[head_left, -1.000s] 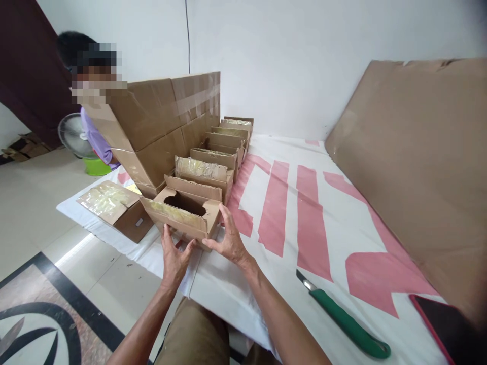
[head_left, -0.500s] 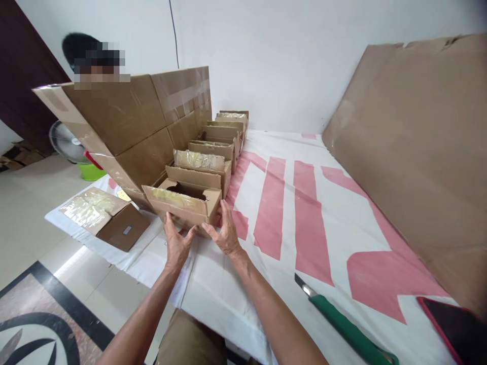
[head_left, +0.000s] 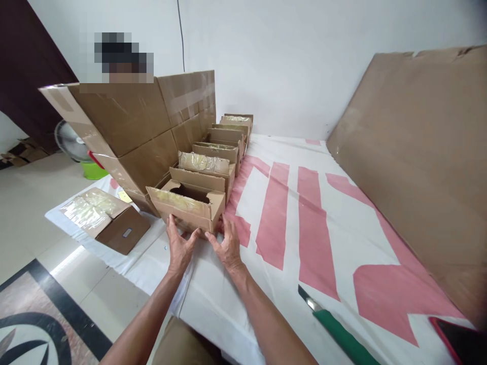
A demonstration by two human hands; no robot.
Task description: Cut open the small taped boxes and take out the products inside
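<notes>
A small open cardboard box (head_left: 190, 207) with taped flaps stands on the white and pink cloth (head_left: 289, 213), nearest in a row of several like boxes (head_left: 218, 152). My left hand (head_left: 178, 246) rests against its near bottom edge, fingers spread. My right hand (head_left: 227, 242) touches its near right corner, fingers stretched out. Neither hand grips the box.
A big cardboard carton (head_left: 144, 126) lies left of the row; a person stands behind it. A closed taped box (head_left: 108, 218) sits at the cloth's left edge. A green-handled knife (head_left: 335, 329) lies near right. A cardboard sheet (head_left: 422, 162) leans at right. A fan (head_left: 68, 142) stands on the floor.
The nearest box has slid away from me into line with the row. Both hands followed it forward and moved from its sides to its near bottom edge.
</notes>
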